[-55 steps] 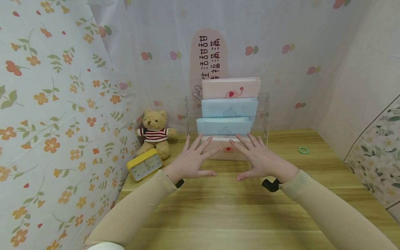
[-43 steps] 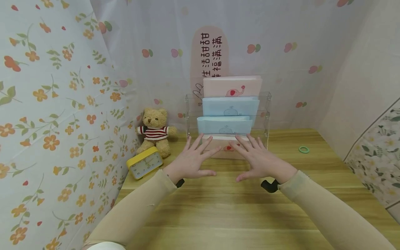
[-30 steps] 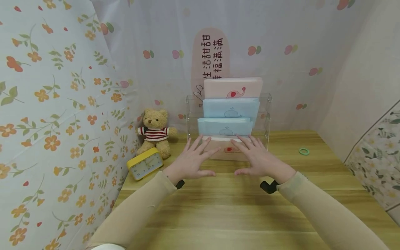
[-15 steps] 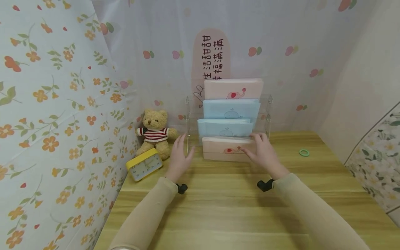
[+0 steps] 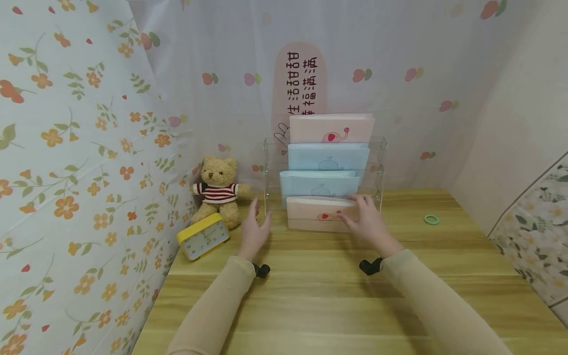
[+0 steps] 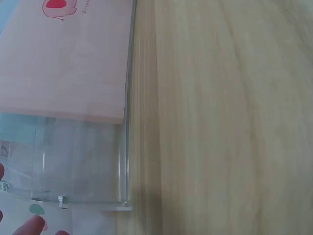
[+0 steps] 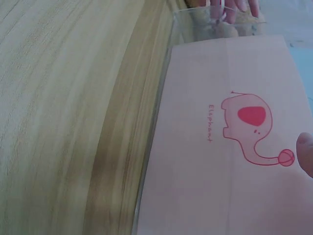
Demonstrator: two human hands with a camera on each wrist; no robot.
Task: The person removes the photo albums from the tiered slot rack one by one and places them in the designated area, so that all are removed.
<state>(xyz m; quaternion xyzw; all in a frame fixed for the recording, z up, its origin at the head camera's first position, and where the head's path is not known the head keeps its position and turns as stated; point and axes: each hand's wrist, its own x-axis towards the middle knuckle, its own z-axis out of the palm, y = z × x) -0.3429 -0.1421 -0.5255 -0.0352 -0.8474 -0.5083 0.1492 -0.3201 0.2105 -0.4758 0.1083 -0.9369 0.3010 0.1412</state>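
A clear acrylic rack (image 6: 85,166) at the back of the table holds folders in stepped slots. Lowest in front is a pink folder (image 5: 303,213) with a red elephant; behind it rise two blue whale folders (image 5: 301,186) and another pink folder (image 5: 310,129). My right hand (image 5: 372,227) pinches the front pink folder near its upper right, thumb (image 7: 306,152) on its face and fingers at the top edge. My left hand (image 5: 254,237) is beside the rack's left end, fingers extended, with nothing in its grasp.
Left of the rack sits a teddy bear (image 5: 218,192) in a striped shirt, with a yellow alarm clock (image 5: 205,237) leaning in front. A green ring (image 5: 431,220) lies on the wooden table (image 5: 310,301) at right. Patterned curtains (image 5: 84,148) enclose the back and sides.
Both hands, earlier spread side by side in front of the rack, have parted. The left went to the rack's left end; the right moved onto the front pink folder's right side.
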